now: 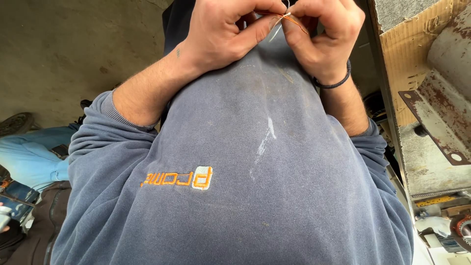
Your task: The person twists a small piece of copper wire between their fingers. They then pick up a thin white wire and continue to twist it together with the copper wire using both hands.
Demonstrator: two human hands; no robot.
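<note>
Both hands pinched thin orange wire (pixel 289 18) between fingertips, held against the blue sweatshirt (pixel 235 162). Left hand (pixel 223 34) and right hand (pixel 324 34) met, equally near; the strand ran slanting across them.

Top edge clips the knuckles of the left hand (pixel 221 34) and right hand (pixel 324 34). The thin orange wire (pixel 289 18) vanishes between pinching fingers, its ends unseen. Rusty metal bracket (pixel 431 122) runs off right.
</note>
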